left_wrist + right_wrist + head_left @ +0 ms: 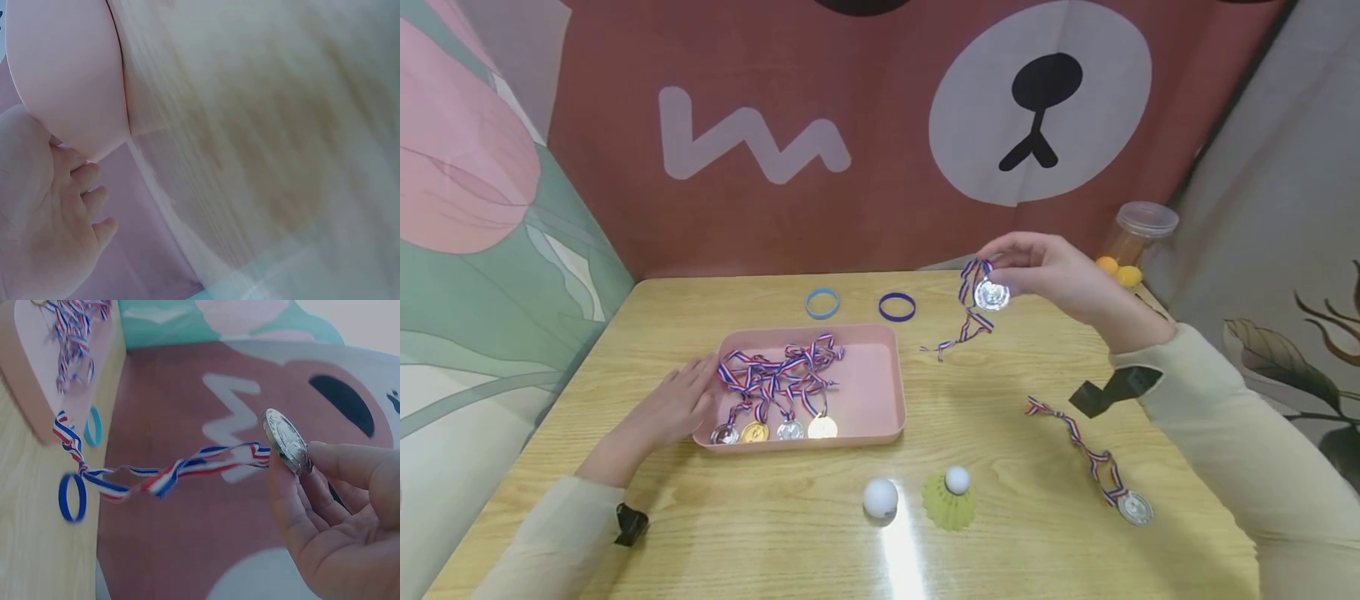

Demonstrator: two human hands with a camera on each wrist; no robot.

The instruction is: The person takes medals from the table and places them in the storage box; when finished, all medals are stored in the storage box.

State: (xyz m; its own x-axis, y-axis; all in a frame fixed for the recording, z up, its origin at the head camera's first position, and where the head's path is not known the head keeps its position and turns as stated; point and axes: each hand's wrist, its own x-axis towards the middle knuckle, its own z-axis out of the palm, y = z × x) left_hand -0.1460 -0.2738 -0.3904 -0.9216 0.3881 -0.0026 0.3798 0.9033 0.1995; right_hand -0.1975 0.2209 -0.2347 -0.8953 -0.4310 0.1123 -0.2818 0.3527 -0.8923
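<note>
1. No readable words, brand names or numbers anywhere in the three views.
2. On the far reddish-brown backdrop (850, 125), only a pale zigzag mark (752, 146) at left, shaped like a loose "W" or "M", and a cartoon bear muzzle (1040, 104) at right; neither a legible text.
3. On the silver medal (286, 441) pinched in the right hand (337, 519), raised relief on the face, too blurred to read.
4. On the medals in the pink tray (880, 392), faces too small to make out.

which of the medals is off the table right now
The silver medal pinched in the right hand, ribbon dangling. Four lie in the pink tray; another silver one lies on the table.
</note>
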